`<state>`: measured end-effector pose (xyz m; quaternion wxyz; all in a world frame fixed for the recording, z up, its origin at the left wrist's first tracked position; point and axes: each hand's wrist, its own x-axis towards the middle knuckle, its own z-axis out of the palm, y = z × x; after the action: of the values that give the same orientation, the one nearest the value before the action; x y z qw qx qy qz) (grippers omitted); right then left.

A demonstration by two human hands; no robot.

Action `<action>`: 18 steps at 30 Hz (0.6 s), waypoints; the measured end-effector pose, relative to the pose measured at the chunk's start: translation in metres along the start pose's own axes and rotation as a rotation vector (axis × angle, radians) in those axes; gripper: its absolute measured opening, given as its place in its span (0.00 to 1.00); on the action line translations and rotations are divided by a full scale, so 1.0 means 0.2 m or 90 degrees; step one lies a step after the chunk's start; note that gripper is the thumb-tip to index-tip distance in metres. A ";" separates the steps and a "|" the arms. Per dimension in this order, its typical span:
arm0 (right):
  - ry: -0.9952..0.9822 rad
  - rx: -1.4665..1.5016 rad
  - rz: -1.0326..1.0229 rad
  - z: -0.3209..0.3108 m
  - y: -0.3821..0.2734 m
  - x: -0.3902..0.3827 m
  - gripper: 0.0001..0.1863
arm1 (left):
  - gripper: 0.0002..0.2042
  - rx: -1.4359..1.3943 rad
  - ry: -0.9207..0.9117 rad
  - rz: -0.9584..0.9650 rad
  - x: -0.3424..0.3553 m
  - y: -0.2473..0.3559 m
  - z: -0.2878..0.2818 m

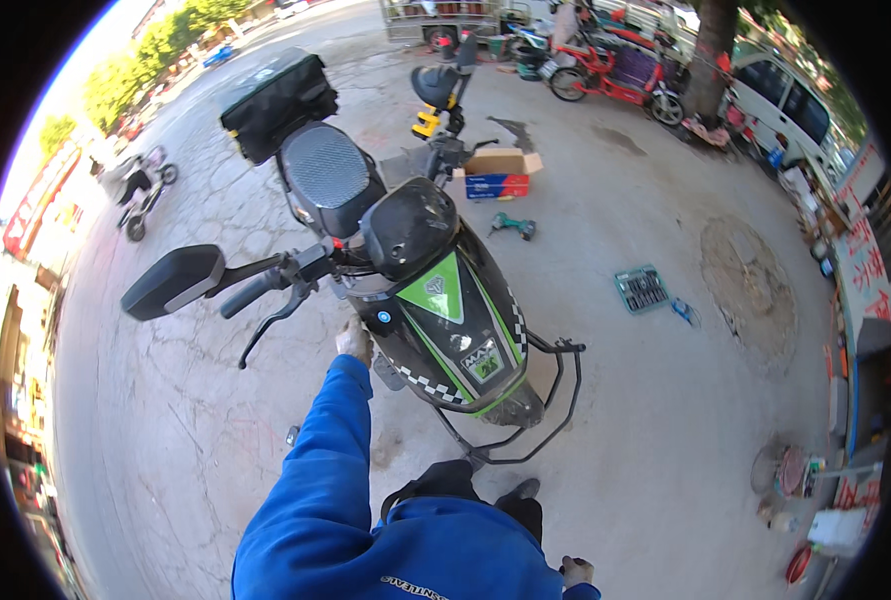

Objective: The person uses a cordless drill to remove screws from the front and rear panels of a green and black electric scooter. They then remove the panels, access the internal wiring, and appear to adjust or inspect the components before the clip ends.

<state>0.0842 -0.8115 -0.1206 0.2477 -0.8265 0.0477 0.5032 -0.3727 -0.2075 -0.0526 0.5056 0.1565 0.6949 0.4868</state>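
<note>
A black electric scooter (430, 300) with green panels and checkered trim stands in front of me. My left hand (353, 340), in a pale glove, reaches to the left side of its front panel, just under the handlebar; its fingers are mostly hidden there. Above that hand are the left grip (251, 294), the brake lever (270, 325) and the left mirror (173, 282). My right hand (576, 571) hangs low by my right side, away from the scooter, its fingers curled. Something small and dark shows at it, too little to name. A black tube bumper (565, 400) surrounds the scooter's front.
Right of the scooter lie an open cardboard box (495, 182), a teal cordless drill (513, 226), a green tool case (641, 289) and a small blue object (683, 311). A rider on a two-wheeler (137, 190) is at left. A red tricycle (615, 72) stands far back.
</note>
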 end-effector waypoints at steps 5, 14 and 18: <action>0.057 -0.108 -0.173 -0.34 -0.44 0.87 0.14 | 0.18 0.116 -0.055 0.010 -0.36 -0.03 -0.05; -0.060 -0.194 -0.347 0.07 -1.64 1.14 0.16 | 0.10 -0.140 -0.162 -0.179 -0.69 -0.37 -0.16; -0.240 -0.278 -0.354 0.55 -1.87 0.70 0.20 | 0.12 -0.271 -0.072 -0.235 -0.68 -0.54 -0.08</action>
<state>0.1854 -0.4110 -0.1455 0.1973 -0.7345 -0.3321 0.5579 -0.2957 -0.3640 -0.0670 0.6449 -0.0555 0.5647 0.5120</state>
